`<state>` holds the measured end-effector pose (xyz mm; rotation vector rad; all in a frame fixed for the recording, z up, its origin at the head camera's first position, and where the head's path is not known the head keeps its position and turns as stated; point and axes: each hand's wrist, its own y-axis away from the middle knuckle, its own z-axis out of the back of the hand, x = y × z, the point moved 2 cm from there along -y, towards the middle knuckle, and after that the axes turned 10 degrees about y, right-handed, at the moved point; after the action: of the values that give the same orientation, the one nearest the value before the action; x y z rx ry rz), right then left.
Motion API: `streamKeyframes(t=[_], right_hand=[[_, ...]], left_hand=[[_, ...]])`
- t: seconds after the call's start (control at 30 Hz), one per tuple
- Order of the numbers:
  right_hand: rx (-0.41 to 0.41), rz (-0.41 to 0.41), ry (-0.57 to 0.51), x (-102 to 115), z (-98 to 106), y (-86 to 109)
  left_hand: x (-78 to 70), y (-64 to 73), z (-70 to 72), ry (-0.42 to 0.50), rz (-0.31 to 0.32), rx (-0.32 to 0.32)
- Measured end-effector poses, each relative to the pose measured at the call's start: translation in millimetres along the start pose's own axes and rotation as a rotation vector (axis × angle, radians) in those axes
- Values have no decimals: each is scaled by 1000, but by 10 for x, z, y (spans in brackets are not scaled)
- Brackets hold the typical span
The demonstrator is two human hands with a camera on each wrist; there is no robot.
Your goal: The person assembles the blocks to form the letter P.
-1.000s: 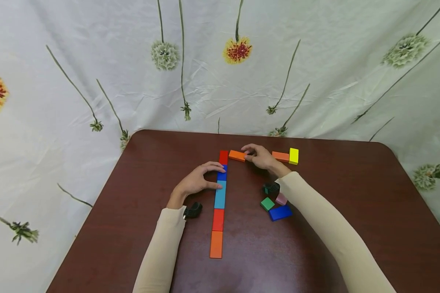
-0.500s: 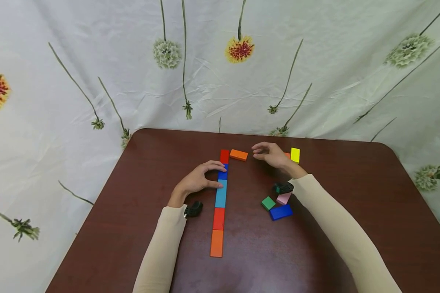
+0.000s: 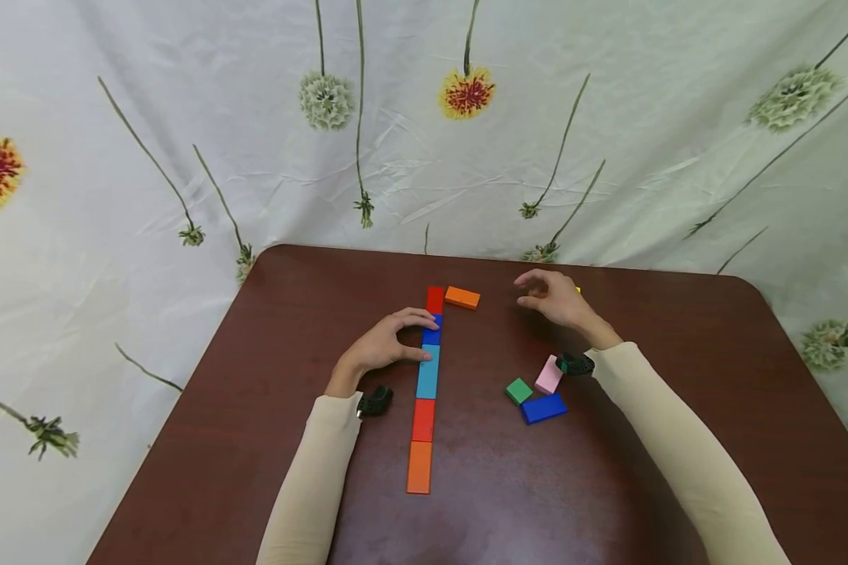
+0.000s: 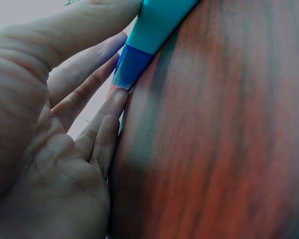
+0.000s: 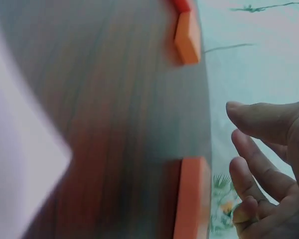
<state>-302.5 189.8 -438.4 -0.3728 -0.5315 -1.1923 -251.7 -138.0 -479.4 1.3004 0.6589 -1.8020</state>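
Observation:
A straight row of flat blocks runs up the table: orange (image 3: 419,468), red (image 3: 424,421), light blue (image 3: 427,378), dark blue (image 3: 431,337) and red (image 3: 434,299). My left hand (image 3: 378,347) rests at its left side, thumb by the light blue block, relaxed fingers touching the dark blue one. Beside the far red block lies a slightly turned orange block (image 3: 462,297). My right hand (image 3: 557,300) holds nothing and hovers with loosely bent fingers above an orange-red block (image 5: 192,199), which the hand hides in the head view. A yellow block (image 3: 578,290) peeks out behind it.
Right of the row lie a green block (image 3: 519,391), a pink block (image 3: 549,375) and a blue block (image 3: 544,409), close together. Behind the far edge of the brown table (image 3: 290,314) hangs a flowered cloth (image 3: 410,141).
My right hand has let go of the orange block beside the far red one and moved right, over the orange-red and yellow blocks. The left hand has stayed at the row.

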Motion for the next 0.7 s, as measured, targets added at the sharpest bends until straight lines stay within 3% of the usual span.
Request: streamKeyframes(t=[0.43,0.7], right_hand=[[12,-15,237,-304,95,91],[-7,-61,264,-382,153,153]], left_hand=[[17,-11,-4,16,6,6],[25,-7,-8,18,-3,2]])
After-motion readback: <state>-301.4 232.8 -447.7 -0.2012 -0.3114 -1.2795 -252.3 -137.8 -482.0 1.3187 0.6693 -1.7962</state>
